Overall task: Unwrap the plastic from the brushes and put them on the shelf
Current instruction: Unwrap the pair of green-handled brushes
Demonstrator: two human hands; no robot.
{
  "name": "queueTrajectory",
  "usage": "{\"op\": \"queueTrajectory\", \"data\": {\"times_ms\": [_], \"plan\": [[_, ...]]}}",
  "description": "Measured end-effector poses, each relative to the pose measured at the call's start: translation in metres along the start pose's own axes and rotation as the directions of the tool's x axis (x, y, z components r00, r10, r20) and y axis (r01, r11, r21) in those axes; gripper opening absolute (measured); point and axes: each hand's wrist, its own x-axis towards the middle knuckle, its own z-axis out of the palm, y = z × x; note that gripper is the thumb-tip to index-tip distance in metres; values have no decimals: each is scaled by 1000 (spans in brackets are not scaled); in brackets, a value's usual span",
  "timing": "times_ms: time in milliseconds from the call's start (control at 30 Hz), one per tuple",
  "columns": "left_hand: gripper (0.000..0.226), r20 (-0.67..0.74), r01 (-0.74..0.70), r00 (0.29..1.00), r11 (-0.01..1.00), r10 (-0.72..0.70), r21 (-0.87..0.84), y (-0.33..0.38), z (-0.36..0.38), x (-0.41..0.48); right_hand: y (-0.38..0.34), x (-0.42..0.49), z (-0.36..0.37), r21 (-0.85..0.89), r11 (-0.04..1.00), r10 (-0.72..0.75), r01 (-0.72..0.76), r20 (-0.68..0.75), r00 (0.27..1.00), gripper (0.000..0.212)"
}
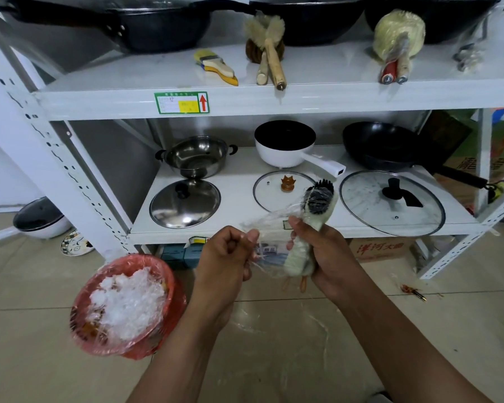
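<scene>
A person's right hand [328, 255] grips a pale green brush [322, 200] with black bristles while the left hand [227, 257] pinches clear plastic [269, 219] stretched from it, before a white shelf [274, 101] of pans.

Head view looks forward and down (close) at shelf [303, 100].

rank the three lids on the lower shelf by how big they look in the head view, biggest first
1. glass lid with black knob
2. steel lid
3. glass lid with brown knob, only slightly smaller than the steel one; the wrapped brush hides its right edge, so this gap is unsure
</scene>
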Motion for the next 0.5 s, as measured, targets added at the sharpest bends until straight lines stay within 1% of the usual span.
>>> {"op": "queueTrajectory", "data": {"times_ms": [67,233,367,500], "plan": [[27,8,-15,1000,1000,15,2,1,-1,0,-1,1,-1,-14,1000,9,-9,-25,1000,30],[28,-18,-44,999,999,44,5,2,-12,5,-6,6,-12,-93,996,2,-14,-134,991,29],[28,-48,-29,998,999,31,45,-2,-14,8,-7,5,-12,-117,993,-7,-9,-130,991,44],[29,-81,53,996,996,-47,74,-7,-16,12,-6,3,-10,-118,993,-2,-9,-94,996,36]]}}
